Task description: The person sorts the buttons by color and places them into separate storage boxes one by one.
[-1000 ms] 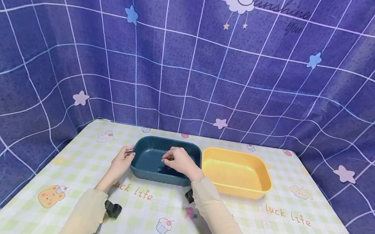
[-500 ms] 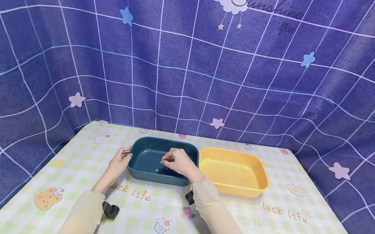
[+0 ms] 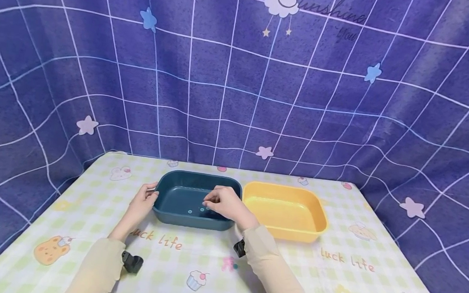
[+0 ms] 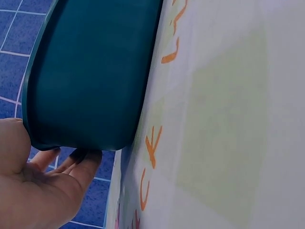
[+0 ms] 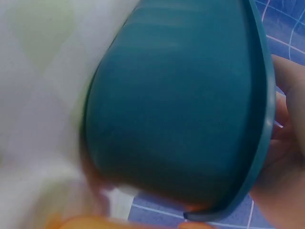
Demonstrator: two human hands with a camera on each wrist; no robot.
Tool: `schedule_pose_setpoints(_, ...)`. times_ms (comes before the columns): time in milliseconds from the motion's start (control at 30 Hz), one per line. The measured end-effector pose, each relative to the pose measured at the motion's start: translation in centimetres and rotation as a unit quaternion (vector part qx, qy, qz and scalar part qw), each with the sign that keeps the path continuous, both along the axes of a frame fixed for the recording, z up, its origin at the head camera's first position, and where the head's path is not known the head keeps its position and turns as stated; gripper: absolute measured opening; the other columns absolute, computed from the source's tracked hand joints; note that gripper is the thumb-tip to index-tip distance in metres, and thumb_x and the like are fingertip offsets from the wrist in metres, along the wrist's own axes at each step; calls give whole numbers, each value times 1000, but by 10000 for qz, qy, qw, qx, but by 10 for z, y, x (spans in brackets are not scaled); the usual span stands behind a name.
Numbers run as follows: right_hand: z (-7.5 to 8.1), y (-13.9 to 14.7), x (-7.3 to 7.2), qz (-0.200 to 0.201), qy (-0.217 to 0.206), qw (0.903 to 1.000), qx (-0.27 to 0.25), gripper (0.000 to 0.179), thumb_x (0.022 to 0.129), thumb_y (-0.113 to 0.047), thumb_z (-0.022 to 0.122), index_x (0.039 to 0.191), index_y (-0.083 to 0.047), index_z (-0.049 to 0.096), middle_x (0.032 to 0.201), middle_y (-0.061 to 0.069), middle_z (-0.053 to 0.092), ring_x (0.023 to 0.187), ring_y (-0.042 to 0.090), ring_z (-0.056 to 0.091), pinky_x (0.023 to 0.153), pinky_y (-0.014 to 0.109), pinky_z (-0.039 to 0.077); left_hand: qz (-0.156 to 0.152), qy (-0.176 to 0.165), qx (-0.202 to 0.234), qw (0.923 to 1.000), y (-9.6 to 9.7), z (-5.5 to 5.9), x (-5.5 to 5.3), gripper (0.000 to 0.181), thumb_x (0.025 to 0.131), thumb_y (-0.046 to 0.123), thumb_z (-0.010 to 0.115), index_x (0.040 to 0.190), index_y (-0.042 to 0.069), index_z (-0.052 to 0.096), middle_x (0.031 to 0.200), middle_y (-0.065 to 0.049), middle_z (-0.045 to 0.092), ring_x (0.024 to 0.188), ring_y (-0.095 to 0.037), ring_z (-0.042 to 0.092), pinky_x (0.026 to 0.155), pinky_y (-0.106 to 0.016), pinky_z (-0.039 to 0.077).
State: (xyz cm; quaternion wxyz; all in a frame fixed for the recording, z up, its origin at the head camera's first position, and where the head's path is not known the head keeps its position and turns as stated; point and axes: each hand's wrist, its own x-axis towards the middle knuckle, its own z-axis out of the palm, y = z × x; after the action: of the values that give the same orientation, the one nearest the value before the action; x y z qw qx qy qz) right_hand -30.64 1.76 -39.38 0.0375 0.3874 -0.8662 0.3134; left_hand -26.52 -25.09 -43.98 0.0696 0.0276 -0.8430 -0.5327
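A dark teal plastic bin stands on the table. My left hand grips its left end, the thumb by the rim and the fingers against the outer end wall in the left wrist view. Over the bin's right half reaches my right hand, fingers bent and fingertips together, close above the floor. I cannot tell whether anything small is pinched there. Several small pale rings show on the bin floor near those fingertips. In the right wrist view the bin's wall hides the fingertips.
A yellow plastic bin stands right beside the teal one. The tablecloth is checked, with cartoon prints. Behind the table hangs a blue curtain with a white grid. A black wrist camera sits on the left wrist.
The head view has swung slightly, so both bins sit further left in it. My right hand has shifted right relative to the teal bin, and another pale ring shows. My left hand stays at the end.
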Motion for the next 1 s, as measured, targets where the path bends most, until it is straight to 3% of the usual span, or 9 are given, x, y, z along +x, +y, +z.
schedule_pose_setpoints(400,5,18,5,-28,156,9998,-99,12,85,-16,69,90,-7,75,75,-1,60,63,3,48,57,14,43,-11,65,-78,9999,-1,3,-2,46,102,21,34,143,1,27,142,-28,37,130,-39,39,105,-50,36)
schedule_pose_setpoints(833,16,40,29,-113,-342,9993,-113,15,87,-16,67,94,-6,74,76,-2,56,65,3,50,60,16,44,-117,72,-73,9999,1,0,-1,48,102,22,32,144,0,24,145,-29,33,132,-40,36,106,-52,33)
schedule_pose_setpoints(1000,17,48,35,-146,-327,9993,-115,14,87,-18,67,94,-8,74,77,-4,57,64,2,50,59,16,44,-70,46,-131,9999,1,0,-2,49,103,24,31,144,0,24,142,-30,35,130,-40,37,105,-52,34)
